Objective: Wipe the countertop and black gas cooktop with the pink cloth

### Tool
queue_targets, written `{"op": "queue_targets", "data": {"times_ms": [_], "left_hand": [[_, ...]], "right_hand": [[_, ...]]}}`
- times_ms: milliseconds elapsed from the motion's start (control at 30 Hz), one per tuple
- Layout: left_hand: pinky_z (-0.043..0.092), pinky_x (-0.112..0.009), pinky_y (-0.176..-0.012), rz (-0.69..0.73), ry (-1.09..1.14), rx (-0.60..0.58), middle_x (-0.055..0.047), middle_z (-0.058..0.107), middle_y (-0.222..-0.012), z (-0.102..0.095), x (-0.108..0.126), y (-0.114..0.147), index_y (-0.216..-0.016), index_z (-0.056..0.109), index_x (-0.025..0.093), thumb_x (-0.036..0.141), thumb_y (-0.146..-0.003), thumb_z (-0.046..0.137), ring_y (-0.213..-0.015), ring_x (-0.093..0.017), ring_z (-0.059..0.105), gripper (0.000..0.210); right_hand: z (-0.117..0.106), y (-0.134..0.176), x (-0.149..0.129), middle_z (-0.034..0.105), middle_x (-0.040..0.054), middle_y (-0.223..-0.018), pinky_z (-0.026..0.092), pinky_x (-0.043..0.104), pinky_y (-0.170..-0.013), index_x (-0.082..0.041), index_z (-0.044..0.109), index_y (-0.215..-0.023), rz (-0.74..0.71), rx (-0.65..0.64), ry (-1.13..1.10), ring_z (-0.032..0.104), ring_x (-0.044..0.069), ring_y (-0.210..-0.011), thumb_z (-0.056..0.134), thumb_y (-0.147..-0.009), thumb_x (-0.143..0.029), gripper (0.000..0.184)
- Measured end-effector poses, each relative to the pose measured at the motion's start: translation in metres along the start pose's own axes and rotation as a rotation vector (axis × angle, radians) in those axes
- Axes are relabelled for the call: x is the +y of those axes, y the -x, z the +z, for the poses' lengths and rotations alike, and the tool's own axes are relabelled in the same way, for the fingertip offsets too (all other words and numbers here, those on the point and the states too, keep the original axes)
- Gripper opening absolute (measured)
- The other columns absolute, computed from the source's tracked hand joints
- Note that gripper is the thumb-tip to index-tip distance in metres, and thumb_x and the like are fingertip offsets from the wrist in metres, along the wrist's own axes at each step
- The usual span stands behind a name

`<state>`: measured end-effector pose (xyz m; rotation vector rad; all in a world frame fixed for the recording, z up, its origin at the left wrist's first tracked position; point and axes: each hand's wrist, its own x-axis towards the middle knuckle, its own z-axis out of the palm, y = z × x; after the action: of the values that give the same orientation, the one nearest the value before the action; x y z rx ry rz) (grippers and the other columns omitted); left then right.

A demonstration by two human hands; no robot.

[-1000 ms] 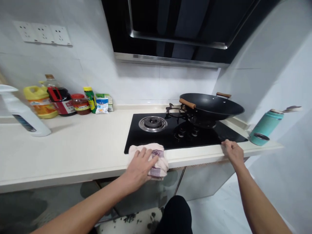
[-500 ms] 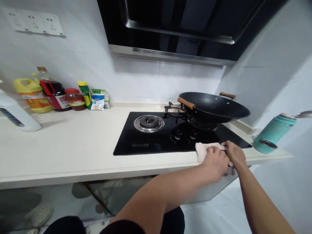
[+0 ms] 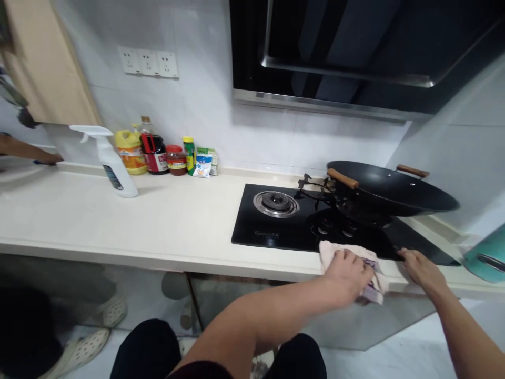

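My left hand (image 3: 349,273) presses with bent fingers on a pale pink cloth (image 3: 329,252), which lies across the counter's front edge and the front rim of the black gas hob (image 3: 292,239). Part of the cloth, with a purple pattern, hangs over the edge. To its right, my right hand (image 3: 424,271) rests at the front edge of the hob, apart from the cloth, its fingers loosely stretched with nothing seen in them. A black wok (image 3: 394,192) with wooden handles sits on the right burner. The left burner (image 3: 276,203) is bare, its pan support (image 3: 313,189) lying beside the wok.
A white spray bottle (image 3: 116,171) stands on the counter (image 3: 173,216) at left, near sauce bottles, a red-lidded jar (image 3: 176,160) and seasoning packets. A turquoise bottle (image 3: 489,252) is at far right. The range hood (image 3: 335,47) hangs above. Another person's hand (image 3: 49,157) is at far left.
My right hand has let go of the cloth and moved right. My left hand stays on the cloth, which is more spread out. The view has swung left, bringing the spray bottle fully into sight.
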<state>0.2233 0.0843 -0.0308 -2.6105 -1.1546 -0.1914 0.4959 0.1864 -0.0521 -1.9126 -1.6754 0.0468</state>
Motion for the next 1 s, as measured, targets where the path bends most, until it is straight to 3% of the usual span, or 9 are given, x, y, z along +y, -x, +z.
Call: {"op": "queue_targets", "data": {"times_ms": [200, 367, 567, 733, 900, 1000], "left_hand": [[0.037, -0.046, -0.09, -0.039, -0.017, 0.008, -0.015, 0.06, -0.126, -0.034, -0.069, 0.121, -0.134, 0.053, 0.017, 0.037, -0.079, 0.076, -0.11, -0.032, 0.05, 0.062], [0.037, -0.045, -0.093, -0.13, 0.011, 0.016, -0.014, 0.056, -0.136, -0.058, -0.123, 0.223, -0.138, 0.048, 0.021, 0.041, -0.075, 0.083, -0.117, -0.031, 0.049, 0.075], [0.037, -0.046, -0.096, -0.309, -0.042, -0.001, -0.012, 0.057, -0.141, -0.068, -0.18, 0.325, -0.138, 0.051, 0.025, 0.042, -0.065, 0.09, -0.12, -0.033, 0.051, 0.085], [0.033, -0.049, -0.105, -0.508, -0.034, 0.018, -0.012, 0.059, -0.14, -0.071, -0.22, 0.393, -0.138, 0.057, 0.03, 0.045, -0.061, 0.091, -0.125, -0.036, 0.052, 0.086], [0.019, -0.062, -0.114, -0.818, -0.142, 0.003, -0.014, 0.042, -0.158, -0.077, -0.246, 0.462, -0.139, 0.058, 0.037, 0.045, -0.058, 0.093, -0.142, -0.044, 0.035, 0.088], [0.026, -0.062, -0.109, -1.014, -0.223, -0.069, -0.017, 0.047, -0.15, -0.087, -0.255, 0.501, -0.144, 0.053, 0.038, 0.044, -0.066, 0.088, -0.138, -0.043, 0.037, 0.086]], "right_hand": [[0.005, 0.007, -0.018, 0.072, 0.0186, -0.091, 0.052, 0.056, -0.082, -0.026, 0.059, -0.084, 0.205, -0.021, 0.049, 0.07, 0.042, -0.092, 0.047, -0.076, -0.06, 0.037], [0.003, 0.019, -0.036, 0.07, 0.0276, -0.103, 0.047, 0.059, -0.086, -0.024, 0.063, -0.096, 0.245, -0.019, 0.104, 0.067, 0.047, -0.105, 0.052, -0.075, -0.059, 0.042], [0.004, 0.021, -0.039, 0.067, 0.034, -0.112, 0.042, 0.06, -0.085, -0.026, 0.065, -0.098, 0.266, -0.019, 0.118, 0.065, 0.047, -0.114, 0.057, -0.071, -0.053, 0.039], [0.011, 0.013, -0.024, 0.066, 0.0344, -0.114, 0.04, 0.066, -0.09, -0.032, 0.057, -0.083, 0.313, -0.017, 0.056, 0.062, 0.051, -0.116, 0.058, -0.061, -0.059, 0.035], [0.016, 0.031, -0.043, 0.071, 0.0212, -0.108, 0.045, 0.053, -0.091, -0.039, 0.052, -0.079, 0.122, -0.107, -0.105, 0.067, 0.041, -0.107, 0.049, -0.067, -0.062, 0.026], [0.02, 0.052, -0.08, 0.073, 0.0142, -0.109, 0.046, 0.052, -0.091, -0.044, 0.058, -0.083, -0.014, -0.1, -0.098, 0.066, 0.041, -0.103, 0.046, -0.068, -0.066, 0.028]]}}
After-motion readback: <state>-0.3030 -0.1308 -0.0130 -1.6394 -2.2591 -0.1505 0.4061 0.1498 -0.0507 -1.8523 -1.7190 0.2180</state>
